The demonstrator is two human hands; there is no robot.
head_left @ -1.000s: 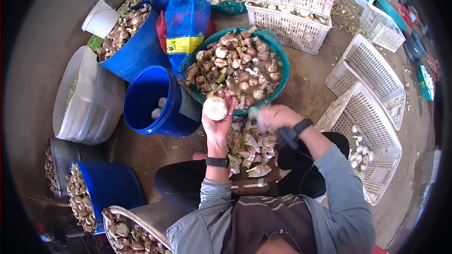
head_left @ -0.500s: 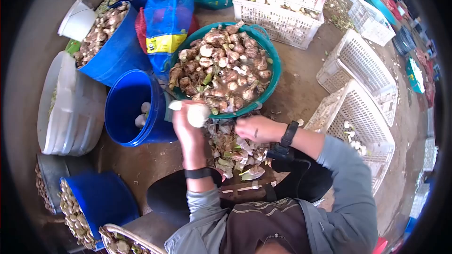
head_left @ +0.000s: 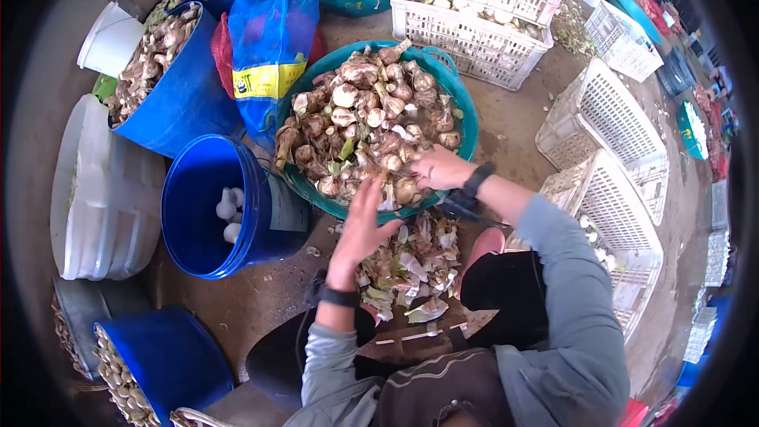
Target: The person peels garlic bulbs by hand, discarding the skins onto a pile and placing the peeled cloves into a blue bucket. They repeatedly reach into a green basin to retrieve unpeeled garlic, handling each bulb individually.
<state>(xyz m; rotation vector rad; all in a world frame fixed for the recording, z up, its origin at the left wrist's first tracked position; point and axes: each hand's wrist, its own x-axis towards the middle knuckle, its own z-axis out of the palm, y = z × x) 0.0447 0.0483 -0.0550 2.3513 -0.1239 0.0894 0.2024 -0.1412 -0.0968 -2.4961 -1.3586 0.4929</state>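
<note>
A round green tub [head_left: 473, 122] is heaped with brownish unpeeled bulbs [head_left: 360, 99]. At the tub's near edge is my left hand [head_left: 364, 225], its fingers spread and nothing in it. My right hand [head_left: 443, 168] reaches over the right part of the heap, fingers curled down among the bulbs; what they hold, if anything, is hidden. Left of the tub, a blue bucket [head_left: 178, 213] has a few white peeled bulbs [head_left: 230, 209] inside. Loose peelings [head_left: 411, 269] lie on the floor between my legs, below the tub.
White crates [head_left: 605, 122] stand at the right, one with white bulbs in it, and stacked crates [head_left: 474, 39] at the back. Blue tubs of bulbs [head_left: 186, 87], a blue mesh bag [head_left: 269, 39] and a pale container [head_left: 107, 198] are on the left.
The white bulb has left my left hand, which has opened. My right hand has moved up from below the tub's rim onto the heap. Another white bulb shows in the blue bucket.
</note>
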